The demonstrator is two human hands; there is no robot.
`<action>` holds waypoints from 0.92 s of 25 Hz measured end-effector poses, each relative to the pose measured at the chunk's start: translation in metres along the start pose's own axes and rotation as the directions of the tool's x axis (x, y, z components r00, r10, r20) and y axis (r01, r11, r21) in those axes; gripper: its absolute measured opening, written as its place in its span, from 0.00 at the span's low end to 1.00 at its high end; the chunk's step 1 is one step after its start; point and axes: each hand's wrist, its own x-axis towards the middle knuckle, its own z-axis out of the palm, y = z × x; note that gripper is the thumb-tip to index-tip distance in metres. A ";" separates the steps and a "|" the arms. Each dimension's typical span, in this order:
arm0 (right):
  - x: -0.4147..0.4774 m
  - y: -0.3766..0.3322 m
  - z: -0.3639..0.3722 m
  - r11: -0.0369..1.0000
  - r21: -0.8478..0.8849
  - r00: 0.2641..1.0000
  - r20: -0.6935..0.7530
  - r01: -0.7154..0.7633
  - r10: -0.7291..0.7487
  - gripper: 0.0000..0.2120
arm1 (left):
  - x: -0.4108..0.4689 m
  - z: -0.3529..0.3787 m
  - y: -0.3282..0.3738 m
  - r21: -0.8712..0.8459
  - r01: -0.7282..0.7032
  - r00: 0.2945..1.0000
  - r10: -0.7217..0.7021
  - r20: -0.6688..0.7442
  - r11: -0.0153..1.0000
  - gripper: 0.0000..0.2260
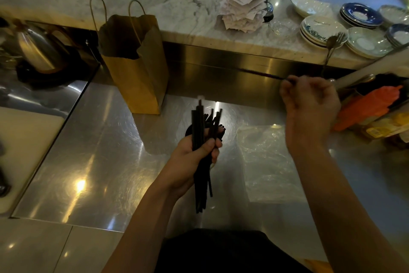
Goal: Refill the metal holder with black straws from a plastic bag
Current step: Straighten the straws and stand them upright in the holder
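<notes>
- The person's left hand point(194, 157) gripped a loose bundle of thin black plastic straws point(197, 122), fingers and thumb curled round its middle, so the ends fanned out above and below the fist.
- The bundle was held over the round metal holder point(188, 131), which stood on the brushed steel counter point(99, 151) and was mostly hidden behind the hand. Whether it already held straws could not be told.
- The right hand point(309, 104) was raised to the right, its fingertips pinching one end of a single black straw point(261, 73), which was blurred and pointed away to the left.
- The clear, crumpled plastic bag point(265, 162) lay flat on the counter just right of the holder, apparently emptied.
- The straws looked very light, smooth and fairly stiff, though easily kinked. A grip round the middle probably suited the bundle, since slick tubes could slide out of a slack fist.
- The single straw would likely steer better if pinched nearer its middle than at its tip.
- A tall brown paper bag with handles point(137, 69) stood behind the holder, to the left.
</notes>
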 end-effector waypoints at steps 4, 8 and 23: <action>-0.047 0.025 -0.002 0.945 -0.328 0.980 0.192 0.011 0.055 0.07 | 0.010 0.012 0.009 -0.050 -0.151 0.956 0.133 -0.260 0.987 0.09; -0.071 0.043 -0.004 0.876 -0.480 0.948 0.297 0.042 0.117 0.03 | 0.016 0.018 0.018 -0.016 -0.223 0.930 0.208 -0.303 0.975 0.10; -0.027 0.013 0.005 0.504 -0.737 0.659 0.655 0.450 0.371 0.27 | 0.003 0.012 0.013 -0.008 -0.174 0.978 0.172 -0.116 0.985 0.09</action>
